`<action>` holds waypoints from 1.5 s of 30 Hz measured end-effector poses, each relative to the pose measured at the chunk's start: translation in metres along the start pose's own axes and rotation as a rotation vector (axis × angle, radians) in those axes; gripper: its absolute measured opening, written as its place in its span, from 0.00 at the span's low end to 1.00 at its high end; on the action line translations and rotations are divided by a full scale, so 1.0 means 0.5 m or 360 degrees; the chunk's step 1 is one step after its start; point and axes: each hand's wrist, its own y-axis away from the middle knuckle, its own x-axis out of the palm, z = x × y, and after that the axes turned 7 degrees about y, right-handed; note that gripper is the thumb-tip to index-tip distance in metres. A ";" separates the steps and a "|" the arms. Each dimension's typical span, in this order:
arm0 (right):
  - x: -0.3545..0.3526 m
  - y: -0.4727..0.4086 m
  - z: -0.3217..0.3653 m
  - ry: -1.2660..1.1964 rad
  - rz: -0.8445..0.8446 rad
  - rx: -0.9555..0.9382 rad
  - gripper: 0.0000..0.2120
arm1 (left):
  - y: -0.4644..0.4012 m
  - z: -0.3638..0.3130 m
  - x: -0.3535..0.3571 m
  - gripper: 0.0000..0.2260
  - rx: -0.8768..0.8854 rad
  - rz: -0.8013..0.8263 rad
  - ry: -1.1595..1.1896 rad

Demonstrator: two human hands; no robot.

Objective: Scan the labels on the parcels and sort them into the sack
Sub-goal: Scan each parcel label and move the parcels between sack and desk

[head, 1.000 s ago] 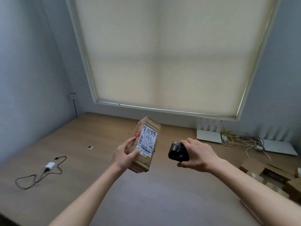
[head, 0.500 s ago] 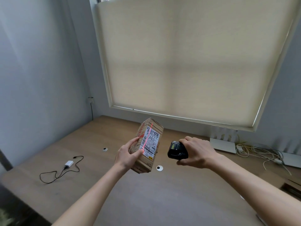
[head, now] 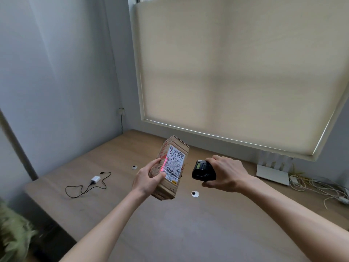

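A brown cardboard parcel (head: 170,171) is held upright in the air above a wooden desk, tilted slightly so its top leans away to the right. It is a tall, narrow box with red printing along one edge. A white shipping label (head: 174,165) covers most of its facing side, carrying black handwritten characters above smaller printed lines and a yellow patch at the bottom. A red scan line glows down the label's left edge.
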 end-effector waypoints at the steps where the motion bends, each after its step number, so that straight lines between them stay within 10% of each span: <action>1: -0.004 -0.008 0.014 -0.0032 0.0010 -0.0008 0.35 | 0.003 0.006 -0.013 0.33 -0.0011 -0.0012 0.0007; 11: -0.024 -0.123 0.284 -0.0637 0.0093 -0.0072 0.23 | 0.050 0.085 -0.272 0.27 -0.0213 -0.0195 0.0366; 24: -0.040 -0.224 1.025 -0.1729 0.0509 -0.0713 0.23 | 0.303 0.306 -0.801 0.25 -0.0464 -0.0811 0.0479; 45: 0.234 -0.412 1.812 -0.1509 0.1028 -0.1336 0.34 | 0.435 0.792 -1.258 0.28 -0.1053 -0.1404 0.0496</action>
